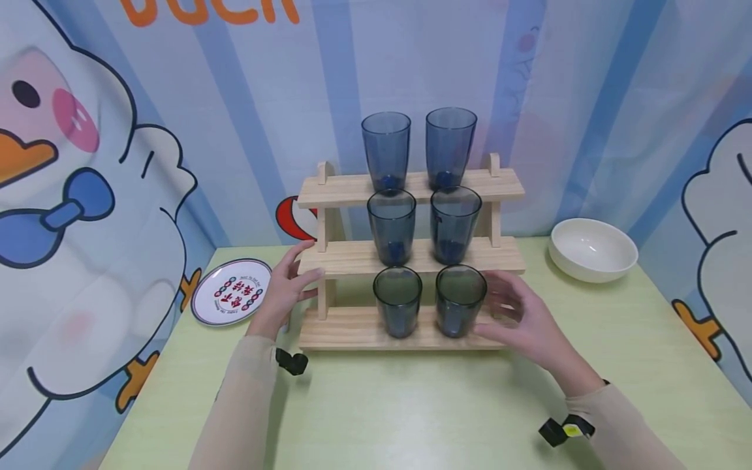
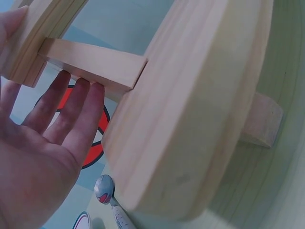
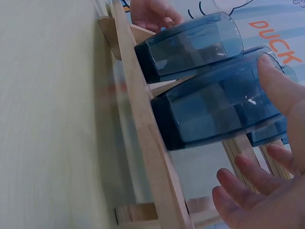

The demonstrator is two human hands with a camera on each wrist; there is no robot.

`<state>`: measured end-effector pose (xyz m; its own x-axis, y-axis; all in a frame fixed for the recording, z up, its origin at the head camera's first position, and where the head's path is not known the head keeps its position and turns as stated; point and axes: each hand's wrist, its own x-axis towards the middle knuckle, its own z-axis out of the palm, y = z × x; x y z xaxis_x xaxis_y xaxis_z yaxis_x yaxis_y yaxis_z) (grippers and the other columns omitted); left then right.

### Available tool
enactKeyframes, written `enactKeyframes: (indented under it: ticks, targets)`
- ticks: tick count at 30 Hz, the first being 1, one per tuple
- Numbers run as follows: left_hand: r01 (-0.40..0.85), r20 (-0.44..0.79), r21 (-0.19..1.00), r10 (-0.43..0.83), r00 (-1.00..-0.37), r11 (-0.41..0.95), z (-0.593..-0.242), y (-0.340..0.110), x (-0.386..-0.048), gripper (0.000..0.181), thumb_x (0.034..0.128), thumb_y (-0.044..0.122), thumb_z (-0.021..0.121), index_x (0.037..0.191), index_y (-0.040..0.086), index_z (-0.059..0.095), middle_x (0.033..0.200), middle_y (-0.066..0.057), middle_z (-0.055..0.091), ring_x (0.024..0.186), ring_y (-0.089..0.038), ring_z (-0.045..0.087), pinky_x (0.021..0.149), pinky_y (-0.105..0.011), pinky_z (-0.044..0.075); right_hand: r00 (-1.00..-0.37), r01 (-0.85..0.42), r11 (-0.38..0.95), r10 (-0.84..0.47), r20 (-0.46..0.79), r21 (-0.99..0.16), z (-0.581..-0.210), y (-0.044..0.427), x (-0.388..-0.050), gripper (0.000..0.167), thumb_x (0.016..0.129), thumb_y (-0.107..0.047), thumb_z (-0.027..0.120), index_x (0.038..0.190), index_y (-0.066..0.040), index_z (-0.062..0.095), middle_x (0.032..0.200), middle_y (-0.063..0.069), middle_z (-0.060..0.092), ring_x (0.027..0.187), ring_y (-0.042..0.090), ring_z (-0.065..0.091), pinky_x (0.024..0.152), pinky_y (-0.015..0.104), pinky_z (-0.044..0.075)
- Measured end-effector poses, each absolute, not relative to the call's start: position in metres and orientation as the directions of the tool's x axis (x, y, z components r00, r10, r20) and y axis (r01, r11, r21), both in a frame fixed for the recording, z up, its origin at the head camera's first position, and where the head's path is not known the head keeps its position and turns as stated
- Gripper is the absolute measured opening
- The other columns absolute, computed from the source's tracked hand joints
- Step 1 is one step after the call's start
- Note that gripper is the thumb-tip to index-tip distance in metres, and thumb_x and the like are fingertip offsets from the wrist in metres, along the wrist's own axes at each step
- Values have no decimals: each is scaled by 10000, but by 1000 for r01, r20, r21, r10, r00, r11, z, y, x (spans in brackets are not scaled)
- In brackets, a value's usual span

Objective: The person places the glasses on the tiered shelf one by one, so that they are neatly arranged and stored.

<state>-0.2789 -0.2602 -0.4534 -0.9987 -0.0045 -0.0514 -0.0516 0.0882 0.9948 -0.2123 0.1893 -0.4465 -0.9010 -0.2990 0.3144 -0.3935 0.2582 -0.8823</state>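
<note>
A three-tier wooden rack carries several blue-tinted glasses, two per tier. At its left side, my left hand holds the middle plank's end between thumb and index finger; in the left wrist view the other fingertips touch the wooden upright. My right hand is beside the bottom tier's right glass, fingers spread and apart from it in the right wrist view. The thumb overlaps that glass's rim; contact is unclear. The bottom tier's left glass stands next to it.
A white bowl sits at the back right of the pale green table. On the left lies a plate with red lettering. A spoon lies near the rack's left side. A duck-print cloth hangs behind.
</note>
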Motion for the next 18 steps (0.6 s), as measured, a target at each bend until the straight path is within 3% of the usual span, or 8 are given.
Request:
enactKeyframes:
  ticks: [7,13,18]
  targets:
    - [-59,-60,993,6,-998,98,-456,-263,-279,695,983,265,765,1586,367,434,1613,-117,433,1389,-369,514,1039,-597,531,-898,-405,277,-298,323,-871,-448,207,-210,838,848,-1,858,1563,-73,426,1440,229,577,1287,140,601,1026,189,513]
    - [-57,-60,991,22,-998,125,-454,-267,-278,700,989,274,757,1591,390,419,1629,-117,412,1399,-377,507,1049,-602,523,-907,-402,323,-266,326,-857,-441,224,-208,810,901,-9,811,1587,-40,381,1459,243,550,1258,46,590,1001,126,490]
    - [-35,-43,989,58,-997,144,-451,-272,-276,760,995,298,752,1634,378,348,1628,-141,414,1403,-384,514,1041,-591,530,-907,-419,363,-211,365,-832,-433,241,-212,803,925,-5,785,1610,-116,382,1459,156,564,1254,-1,578,989,105,485]
